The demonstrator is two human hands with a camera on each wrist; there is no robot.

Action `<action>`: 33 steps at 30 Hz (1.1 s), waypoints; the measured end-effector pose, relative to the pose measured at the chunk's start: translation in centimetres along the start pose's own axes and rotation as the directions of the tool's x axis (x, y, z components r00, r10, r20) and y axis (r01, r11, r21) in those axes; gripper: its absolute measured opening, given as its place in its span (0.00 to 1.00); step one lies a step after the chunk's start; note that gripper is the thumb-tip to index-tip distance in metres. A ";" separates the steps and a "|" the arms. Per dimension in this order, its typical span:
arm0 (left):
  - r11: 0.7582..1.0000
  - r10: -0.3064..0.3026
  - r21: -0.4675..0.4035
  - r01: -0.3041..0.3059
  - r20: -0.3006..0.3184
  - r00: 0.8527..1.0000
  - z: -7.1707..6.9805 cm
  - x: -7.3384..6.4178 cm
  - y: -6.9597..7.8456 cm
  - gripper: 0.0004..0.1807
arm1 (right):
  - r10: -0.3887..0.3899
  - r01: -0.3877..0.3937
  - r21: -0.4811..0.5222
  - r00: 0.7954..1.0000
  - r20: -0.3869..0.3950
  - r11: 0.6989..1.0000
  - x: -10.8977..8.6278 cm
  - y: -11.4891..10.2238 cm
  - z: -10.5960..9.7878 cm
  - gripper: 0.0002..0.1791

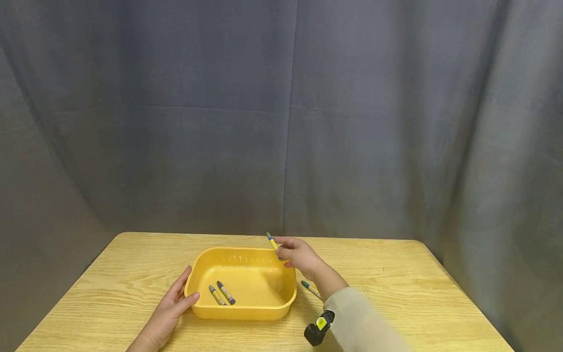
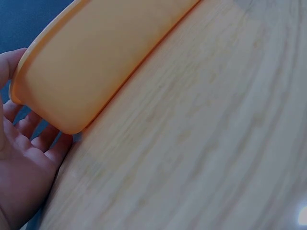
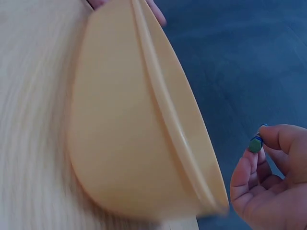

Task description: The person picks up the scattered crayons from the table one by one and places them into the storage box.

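Though narrow, right grip [image 1: 300,256] on crayon [image 1: 272,242].

My left hand [image 1: 173,300] is gripping, the thumb [image 2: 9,62] bending over from one side while the other fingers [image 2: 31,124] are lying along the opposite side, slightly spread. My left wrist [image 1: 147,337] is slanting up from the lower edge of the head view. Farther forward, my right hand [image 1: 299,254] is hovering and pinching between thumb and fingertips, its lower fingers curling in toward the palm. My right forearm [image 1: 360,318] is angling forward and leftward, and my two hands are keeping well apart.
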State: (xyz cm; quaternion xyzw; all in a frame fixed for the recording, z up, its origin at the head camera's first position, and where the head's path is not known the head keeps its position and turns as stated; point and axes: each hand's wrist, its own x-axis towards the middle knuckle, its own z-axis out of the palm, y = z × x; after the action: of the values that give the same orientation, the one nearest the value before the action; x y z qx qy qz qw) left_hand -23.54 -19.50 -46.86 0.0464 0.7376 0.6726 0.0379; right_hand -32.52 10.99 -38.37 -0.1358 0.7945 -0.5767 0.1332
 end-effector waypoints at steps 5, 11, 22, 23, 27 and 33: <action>1.000 -0.015 0.008 0.016 -0.019 1.000 0.2 0.0 0.0 0.38 | 0.009 -0.009 0.020 1.000 0.030 1.000 0.7 0.3 2.4 0.19; 1.000 -0.018 0.009 0.019 -0.034 0.999 0.4 -0.1 0.0 0.38 | 0.015 -0.017 0.023 0.998 0.067 1.000 1.2 0.7 5.2 0.19; 1.000 0.025 0.000 -0.025 -0.033 0.999 0.6 0.0 -0.1 0.37 | 0.049 -0.047 -0.036 0.997 0.062 0.998 2.0 1.8 9.5 0.18; 1.000 0.026 -0.002 -0.026 -0.034 0.999 0.6 0.0 -0.1 0.37 | 0.056 -0.053 -0.051 0.997 0.060 0.997 2.1 1.9 9.8 0.18; 1.000 0.024 -0.005 -0.024 -0.037 0.999 0.6 0.1 -0.1 0.37 | 0.088 -0.082 -0.110 0.995 0.052 0.991 2.4 2.1 10.7 0.17; 1.000 0.015 -0.006 -0.015 -0.039 0.999 0.6 0.0 -0.1 0.37 | 0.064 -0.047 -0.306 0.997 0.045 0.951 2.2 2.2 11.2 0.16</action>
State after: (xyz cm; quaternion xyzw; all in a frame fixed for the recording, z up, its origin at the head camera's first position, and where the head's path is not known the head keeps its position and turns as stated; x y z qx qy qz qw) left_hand -23.49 -18.96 -47.03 0.0388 0.7358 0.6759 0.0185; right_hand -30.53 0.98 -43.90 -0.1479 0.8736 -0.4392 0.1483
